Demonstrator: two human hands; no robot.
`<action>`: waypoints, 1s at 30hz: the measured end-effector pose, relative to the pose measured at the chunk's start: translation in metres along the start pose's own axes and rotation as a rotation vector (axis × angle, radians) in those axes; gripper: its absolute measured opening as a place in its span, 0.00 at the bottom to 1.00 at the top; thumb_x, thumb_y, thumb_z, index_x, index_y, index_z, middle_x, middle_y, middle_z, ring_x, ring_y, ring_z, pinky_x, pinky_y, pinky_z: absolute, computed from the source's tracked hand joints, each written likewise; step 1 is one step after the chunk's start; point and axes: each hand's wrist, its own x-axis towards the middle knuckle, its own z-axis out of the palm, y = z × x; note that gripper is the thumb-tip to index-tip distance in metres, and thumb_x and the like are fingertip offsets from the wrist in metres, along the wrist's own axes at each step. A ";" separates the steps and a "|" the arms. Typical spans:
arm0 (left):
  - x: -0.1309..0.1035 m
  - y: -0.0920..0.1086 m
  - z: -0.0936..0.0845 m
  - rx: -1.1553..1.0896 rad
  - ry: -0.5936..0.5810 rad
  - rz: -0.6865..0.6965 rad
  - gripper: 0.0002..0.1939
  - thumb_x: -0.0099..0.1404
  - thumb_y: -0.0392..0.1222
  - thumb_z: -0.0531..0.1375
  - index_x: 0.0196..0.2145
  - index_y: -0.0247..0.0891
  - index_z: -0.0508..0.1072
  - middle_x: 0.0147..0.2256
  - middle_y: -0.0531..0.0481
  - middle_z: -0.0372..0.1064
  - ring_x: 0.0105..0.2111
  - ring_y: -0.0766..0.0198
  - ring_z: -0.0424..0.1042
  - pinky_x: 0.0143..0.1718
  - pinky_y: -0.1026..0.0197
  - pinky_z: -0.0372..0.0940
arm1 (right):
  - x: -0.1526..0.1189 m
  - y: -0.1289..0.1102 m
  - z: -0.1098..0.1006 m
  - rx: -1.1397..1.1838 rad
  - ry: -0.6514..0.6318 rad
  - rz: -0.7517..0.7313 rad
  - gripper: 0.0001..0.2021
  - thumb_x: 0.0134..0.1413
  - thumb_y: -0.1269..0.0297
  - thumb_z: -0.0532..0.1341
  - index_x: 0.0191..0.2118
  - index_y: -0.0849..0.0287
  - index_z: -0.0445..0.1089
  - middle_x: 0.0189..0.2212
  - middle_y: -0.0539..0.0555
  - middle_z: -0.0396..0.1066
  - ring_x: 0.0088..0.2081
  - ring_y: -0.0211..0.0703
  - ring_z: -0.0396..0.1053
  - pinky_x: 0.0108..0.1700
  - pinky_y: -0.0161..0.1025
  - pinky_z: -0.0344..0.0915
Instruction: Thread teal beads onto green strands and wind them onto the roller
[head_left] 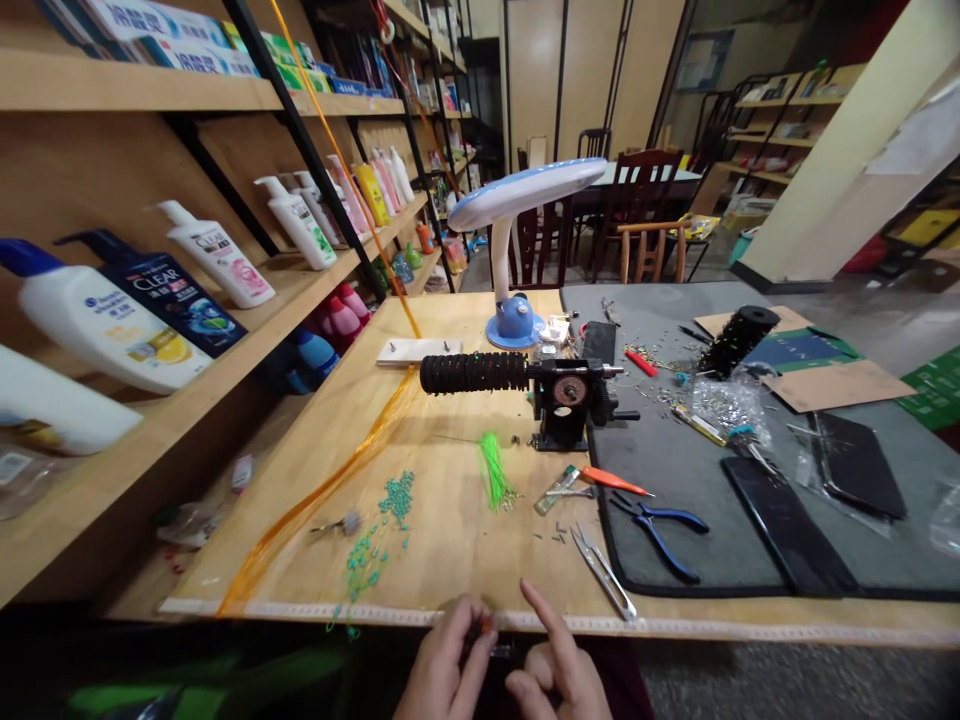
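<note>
At the table's front edge, my left hand [448, 660] is closed, its thumb and fingertips pinching a small orange-red piece [487, 625] whose kind I cannot make out. Just to its right is my right hand [559, 665], with the index finger stretched out, the thumb apart and the other fingers curled; I see nothing held in it. Beyond the hands lie a bundle of bright green strands [493, 470], a small pile of turquoise beads [397, 497] and metal thread snips [602, 573]. A black hand-crank winder [562, 405] carries a dark, cord-wrapped roll [474, 372].
Long orange threads [322, 490] run across the table's left side. A blue-and-white lamp [514, 320] stands behind the winder. Blue-handled pliers [664, 525], an orange tool [615, 481] and a black phone-like slab [787, 525] lie on the right. Shelves with bottles [217, 255] line the left.
</note>
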 end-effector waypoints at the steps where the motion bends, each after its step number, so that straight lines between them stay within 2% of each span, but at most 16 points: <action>1: 0.000 0.000 0.000 0.002 0.000 0.009 0.11 0.69 0.49 0.52 0.33 0.40 0.67 0.28 0.51 0.66 0.29 0.63 0.67 0.34 0.65 0.61 | 0.000 0.000 0.001 -0.011 -0.006 -0.007 0.30 0.61 0.59 0.56 0.66 0.53 0.47 0.18 0.40 0.48 0.19 0.35 0.48 0.24 0.32 0.49; 10: -0.002 -0.003 0.003 0.022 -0.047 0.020 0.12 0.70 0.49 0.50 0.32 0.41 0.66 0.29 0.50 0.66 0.30 0.62 0.67 0.33 0.65 0.61 | 0.001 -0.002 0.004 -0.066 -0.005 0.044 0.29 0.61 0.58 0.55 0.65 0.57 0.53 0.18 0.42 0.48 0.19 0.37 0.48 0.24 0.34 0.49; 17: -0.003 -0.008 0.004 0.064 -0.012 0.056 0.11 0.70 0.47 0.50 0.34 0.41 0.68 0.29 0.50 0.67 0.29 0.62 0.67 0.34 0.64 0.62 | -0.001 0.001 0.007 -0.083 0.023 0.068 0.29 0.59 0.55 0.57 0.64 0.56 0.56 0.17 0.42 0.49 0.19 0.37 0.48 0.25 0.34 0.53; 22: -0.003 -0.011 0.005 0.069 -0.001 0.053 0.12 0.70 0.48 0.50 0.33 0.41 0.67 0.28 0.50 0.66 0.28 0.63 0.66 0.32 0.65 0.61 | 0.000 0.001 0.007 -0.036 0.003 0.069 0.29 0.59 0.54 0.57 0.64 0.56 0.56 0.16 0.42 0.47 0.18 0.36 0.46 0.23 0.34 0.50; 25: -0.003 -0.013 0.006 0.081 0.013 0.044 0.14 0.70 0.49 0.49 0.32 0.41 0.66 0.28 0.51 0.65 0.27 0.63 0.66 0.30 0.65 0.60 | 0.001 0.000 0.007 -0.004 -0.028 0.051 0.30 0.58 0.52 0.57 0.64 0.57 0.56 0.16 0.41 0.46 0.18 0.36 0.45 0.22 0.33 0.48; 30: -0.005 -0.015 0.006 0.086 0.032 0.029 0.14 0.69 0.50 0.50 0.31 0.41 0.66 0.27 0.51 0.65 0.27 0.63 0.66 0.30 0.64 0.60 | 0.002 -0.004 0.015 0.023 0.059 0.072 0.32 0.57 0.43 0.55 0.61 0.57 0.61 0.15 0.41 0.46 0.17 0.35 0.43 0.22 0.34 0.46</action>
